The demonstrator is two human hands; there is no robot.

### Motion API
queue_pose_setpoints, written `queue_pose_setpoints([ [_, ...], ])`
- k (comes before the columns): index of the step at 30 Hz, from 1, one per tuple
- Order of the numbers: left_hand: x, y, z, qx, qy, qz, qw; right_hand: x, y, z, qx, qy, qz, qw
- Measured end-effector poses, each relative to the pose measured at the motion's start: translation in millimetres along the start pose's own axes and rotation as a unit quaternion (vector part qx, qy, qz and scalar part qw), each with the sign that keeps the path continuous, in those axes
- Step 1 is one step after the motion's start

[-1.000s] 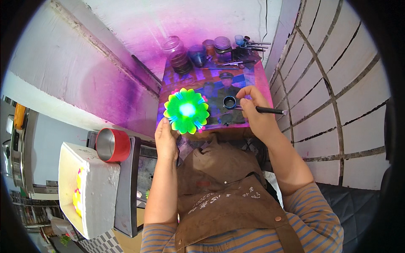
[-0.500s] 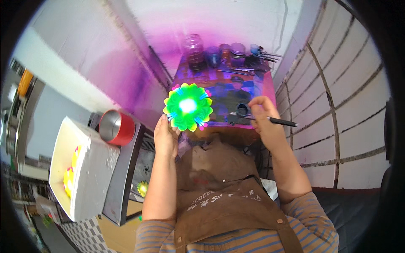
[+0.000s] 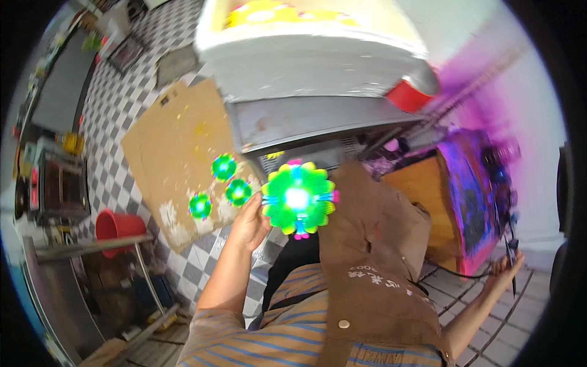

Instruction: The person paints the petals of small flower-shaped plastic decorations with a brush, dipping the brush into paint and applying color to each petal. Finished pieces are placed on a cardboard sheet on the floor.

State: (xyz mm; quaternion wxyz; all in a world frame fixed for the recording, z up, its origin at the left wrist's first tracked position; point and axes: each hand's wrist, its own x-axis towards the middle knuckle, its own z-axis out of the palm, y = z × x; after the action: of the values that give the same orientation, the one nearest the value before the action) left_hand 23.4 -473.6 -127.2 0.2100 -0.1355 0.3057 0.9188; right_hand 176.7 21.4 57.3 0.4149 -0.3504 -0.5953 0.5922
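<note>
My left hand grips the edge of a flower-shaped piece, green with yellow petal tips, blue streaks, pink dots and a glaring white centre. It hangs over my lap beside the brown apron. At the far right my right hand is closed around a dark, slender airbrush, with a thin black hose running from near the hand toward the apron. Several of its fingers are hard to make out there. Three similar green flowers lie on a cardboard sheet on the floor at left.
A white foam box with yellow flowers stands on a dark metal stand, a red mug at its right end. A paint-stained table holds blurred jars at right. A red bucket sits near a metal-framed rack at left.
My view has swung left, bringing the floor and cardboard into sight. The flower stays in my left hand, away from the paint table. My right hand, still holding the airbrush, is now at the far right.
</note>
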Motion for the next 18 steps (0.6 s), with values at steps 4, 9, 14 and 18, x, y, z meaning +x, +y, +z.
queue_pose_setpoints([
  [4,-46.5,-0.6,-139.4,-0.004,0.176,0.087,0.98,3.3,-17.1,21.5,-0.045,0.041,-0.024,0.998],
  [9,-68.8,-9.3,-278.5,-0.053,0.357,0.117,0.925,3.3,-23.0,35.0,-0.071,0.031,-0.034,0.996],
  [14,-57.3,1.1,-355.3,-0.093,0.401,0.136,0.901,-9.0,-33.1,42.2,-0.108,0.038,-0.046,0.992],
  [18,-29.2,19.4,-386.5,-0.122,0.393,0.168,0.896,-19.4,-45.4,49.4,-0.114,0.055,-0.065,0.99],
])
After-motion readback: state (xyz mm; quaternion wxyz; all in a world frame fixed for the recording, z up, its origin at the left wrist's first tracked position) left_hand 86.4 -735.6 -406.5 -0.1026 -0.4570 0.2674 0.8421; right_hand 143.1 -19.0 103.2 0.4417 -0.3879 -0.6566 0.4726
